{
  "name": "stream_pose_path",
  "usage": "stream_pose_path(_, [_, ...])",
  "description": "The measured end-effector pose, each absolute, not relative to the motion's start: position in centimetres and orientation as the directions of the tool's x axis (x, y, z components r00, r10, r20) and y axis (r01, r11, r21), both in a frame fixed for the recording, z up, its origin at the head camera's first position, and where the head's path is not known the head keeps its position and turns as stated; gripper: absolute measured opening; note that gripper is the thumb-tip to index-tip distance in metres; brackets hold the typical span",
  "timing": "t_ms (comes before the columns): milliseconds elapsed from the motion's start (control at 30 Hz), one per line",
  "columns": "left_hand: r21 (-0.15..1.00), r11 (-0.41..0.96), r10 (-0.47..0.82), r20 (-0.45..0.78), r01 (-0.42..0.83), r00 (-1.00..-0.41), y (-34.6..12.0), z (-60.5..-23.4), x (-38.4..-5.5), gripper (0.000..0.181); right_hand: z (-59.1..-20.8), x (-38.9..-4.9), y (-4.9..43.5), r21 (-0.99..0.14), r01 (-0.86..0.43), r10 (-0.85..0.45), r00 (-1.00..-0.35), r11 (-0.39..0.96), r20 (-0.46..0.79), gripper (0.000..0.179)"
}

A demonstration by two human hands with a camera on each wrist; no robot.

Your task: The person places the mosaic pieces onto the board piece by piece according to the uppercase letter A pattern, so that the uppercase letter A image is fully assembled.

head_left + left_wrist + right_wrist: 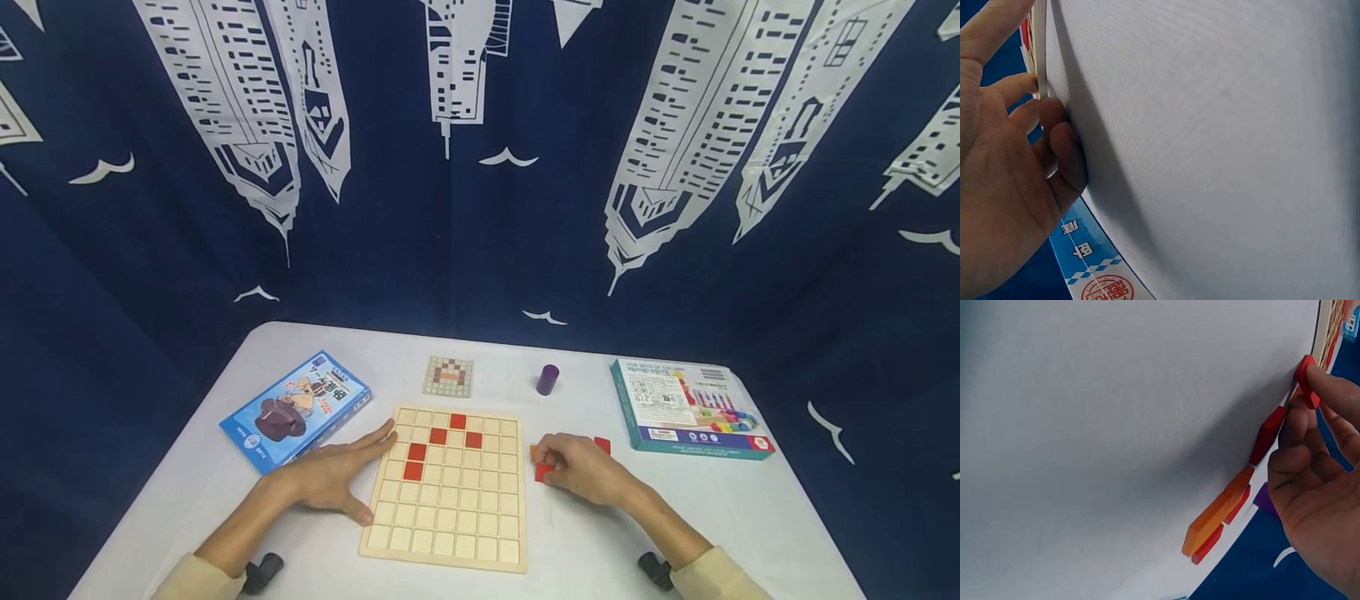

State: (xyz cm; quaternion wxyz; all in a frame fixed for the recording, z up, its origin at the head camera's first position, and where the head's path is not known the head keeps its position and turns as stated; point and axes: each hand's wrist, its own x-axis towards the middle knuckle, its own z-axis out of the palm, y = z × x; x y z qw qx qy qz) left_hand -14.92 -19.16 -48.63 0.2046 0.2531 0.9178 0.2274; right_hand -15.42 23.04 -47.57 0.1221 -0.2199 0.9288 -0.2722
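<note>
Red tile is pinched by right hand beside loose tiles, left hand splayed between box and board

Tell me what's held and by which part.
Right hand: a red tile, pinched near an edge, exact contact partly hidden. Left hand: nothing held, only touching the left edge of the board.

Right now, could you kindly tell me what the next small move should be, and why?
I would probably carry the red tile to the board, toward its right side: the right hand pinches the tile just beside the board, and two lower red tiles sit in the board's left cells with none opposite them.
</note>
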Motion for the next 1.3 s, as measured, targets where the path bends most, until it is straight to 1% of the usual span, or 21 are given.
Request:
stream_pose_path(200, [0.527,0.759,0.567,-0.247,0.383,-0.786,-19.3,-48.4,-15.0,0.124,-47.7,-15.5,22.7,-0.618,-0.322,-0.47,-0.878,0.717,-0.088,0.02])
stream_pose_path(400, [0.54,0.75,0.571,-0.238,0.381,-0.786,-19.3,-48.3,-14.8,0.124,-47.9,-15.4,21.8,-0.701,-0.265,-0.421,-0.905,0.662,-0.056,0.017])
stream_pose_path(467, [0.545,0.746,0.574,-0.235,0.382,-0.784,-19.3,-48.3,-14.7,0.124,-47.8,-15.4,21.3,-0.73,-0.235,-0.405,-0.912,0.642,-0.062,0.015])
stream_pose_path(567, [0.551,0.742,0.574,-0.231,0.381,-0.785,-19.3,-48.3,-14.7,0.124,-47.5,-15.3,20.2,-0.796,-0.166,-0.401,-0.91,0.582,-0.103,0.013])
stream_pose_path(700, [0.555,0.742,0.571,-0.23,0.376,-0.788,-19.2,-48.3,-14.8,0.125,-47.1,-15.2,18.5,-0.854,-0.084,-0.425,-0.89,0.513,-0.168,0.013])
stream_pose_path(967, [0.553,0.752,0.558,-0.244,0.358,-0.794,-19.2,-48.2,-14.8,0.125,-47.0,-15.0,14.0,-0.912,-0.055,-0.525,-0.831,0.407,-0.184,0.013])
stream_pose_path(1100, [0.553,0.754,0.554,-0.247,0.354,-0.795,-19.2,-48.3,-14.7,0.125,-47.0,-14.9,11.8,-0.918,-0.069,-0.565,-0.806,0.389,-0.179,0.015])
stream_pose_path(1300, [0.558,0.745,0.567,-0.241,0.366,-0.788,-19.3,-48.3,-14.7,0.123,-47.0,-15.0,9.3,-0.897,-0.142,-0.606,-0.779,0.419,-0.159,0.011])
